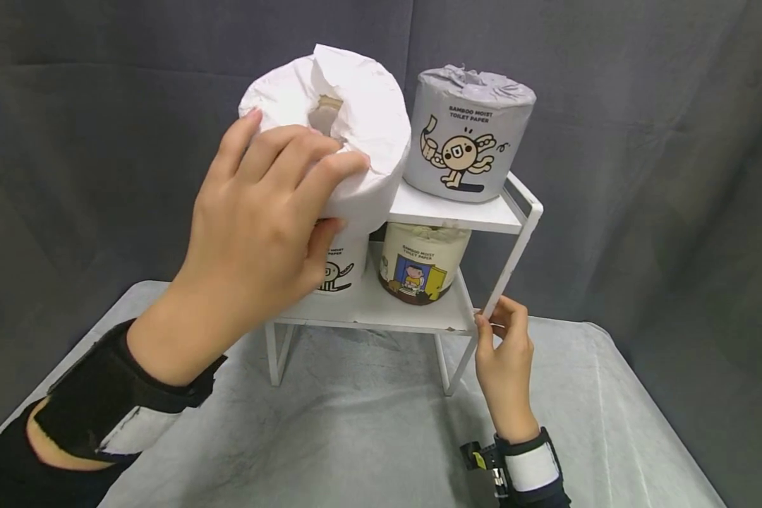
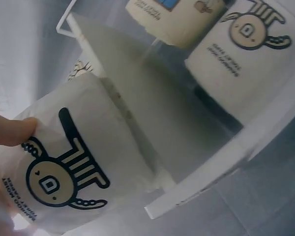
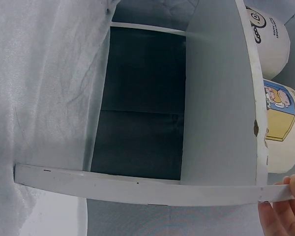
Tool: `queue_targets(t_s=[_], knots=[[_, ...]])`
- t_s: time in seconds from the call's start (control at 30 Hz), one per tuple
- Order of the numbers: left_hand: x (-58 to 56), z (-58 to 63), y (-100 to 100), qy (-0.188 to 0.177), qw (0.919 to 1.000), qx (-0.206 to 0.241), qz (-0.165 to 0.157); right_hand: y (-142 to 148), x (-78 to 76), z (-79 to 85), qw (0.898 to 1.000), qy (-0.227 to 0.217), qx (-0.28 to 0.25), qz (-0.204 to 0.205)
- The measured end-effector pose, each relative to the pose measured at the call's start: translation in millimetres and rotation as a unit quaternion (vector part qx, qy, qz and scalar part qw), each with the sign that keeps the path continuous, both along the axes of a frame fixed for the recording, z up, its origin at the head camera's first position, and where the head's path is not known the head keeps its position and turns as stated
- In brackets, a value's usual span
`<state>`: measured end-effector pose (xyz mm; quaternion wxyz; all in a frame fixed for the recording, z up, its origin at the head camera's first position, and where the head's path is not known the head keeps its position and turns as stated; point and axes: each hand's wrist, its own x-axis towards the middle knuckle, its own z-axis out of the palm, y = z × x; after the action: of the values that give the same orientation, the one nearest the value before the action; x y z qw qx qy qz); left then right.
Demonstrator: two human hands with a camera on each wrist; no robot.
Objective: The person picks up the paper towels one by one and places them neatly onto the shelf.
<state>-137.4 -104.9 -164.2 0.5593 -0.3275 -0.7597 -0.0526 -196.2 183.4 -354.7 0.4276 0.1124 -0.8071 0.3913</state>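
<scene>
My left hand (image 1: 260, 204) grips a white-wrapped toilet paper roll (image 1: 375, 120) from above, fingertips on its top by the core hole. In the left wrist view this roll (image 2: 123, 157) shows a printed cartoon figure, and it is at the edge of the top shelf; whether it touches cannot be told. Beside it on the top shelf stands another toilet paper roll (image 1: 463, 134). My right hand (image 1: 508, 346) pinches the front right post (image 1: 511, 261) of the white two-tier rack near its lower shelf (image 1: 381, 314).
On the lower shelf stand a cream roll (image 1: 422, 264) with a coloured picture and a white roll (image 1: 349, 264), partly hidden by the left hand. The rack stands on a table with a grey cloth (image 1: 368, 437). Dark grey curtains (image 1: 133, 141) hang behind.
</scene>
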Motion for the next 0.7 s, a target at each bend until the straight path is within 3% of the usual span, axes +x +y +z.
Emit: queue_targets(t_s=[0.03,0.1,0.13,0.2,0.27,0.3,0.33,0.37,0.43,0.47,0.57,0.7], knots=[[-1.7,1.9,-0.3,-0.011,0.9999,-0.003,0.009,0.0,0.0,0.1,1.000,0.000,0.000,0.000],[-29.6,-4.8,-9.1,-0.003,0.9997,-0.010,0.022,0.0,-0.2,0.0,1.000,0.001,0.001,0.000],[-31.5,-3.2,-8.9,-0.010,0.9997,-0.006,0.023,0.1,-0.3,-0.1,1.000,0.001,0.001,0.000],[-59.2,-8.7,-18.1,0.003,0.9995,-0.010,0.030,0.2,-0.5,-0.4,1.000,0.000,0.001,0.000],[-69.8,-6.7,-20.8,-0.001,0.9995,-0.008,0.031,0.5,-0.4,-0.6,1.000,0.001,0.000,0.000],[-63.6,-0.6,-18.2,-0.023,0.9994,-0.003,0.027,0.6,-0.4,-0.7,1.000,0.001,0.000,0.000],[-50.3,7.9,-13.8,-0.045,0.9986,0.000,0.026,0.7,-0.3,-0.7,1.000,0.001,0.000,-0.001],[-51.3,10.9,-14.3,-0.060,0.9978,-0.003,0.028,0.7,-0.2,-0.7,1.000,0.001,-0.001,-0.001],[-28.5,25.9,-5.8,-0.117,0.9927,0.005,0.029,0.8,-0.2,-0.7,1.000,0.002,-0.001,-0.002],[-23.4,30.5,-4.2,-0.143,0.9893,0.009,0.027,0.9,-0.3,-0.8,1.000,0.003,-0.001,-0.002],[-16.0,40.1,-1.9,-0.191,0.9811,0.014,0.029,1.0,-0.6,-0.6,1.000,0.005,-0.001,0.000],[-18.1,44.7,-3.7,-0.214,0.9764,0.023,0.017,0.8,-0.9,-0.5,1.000,0.007,0.001,0.003]])
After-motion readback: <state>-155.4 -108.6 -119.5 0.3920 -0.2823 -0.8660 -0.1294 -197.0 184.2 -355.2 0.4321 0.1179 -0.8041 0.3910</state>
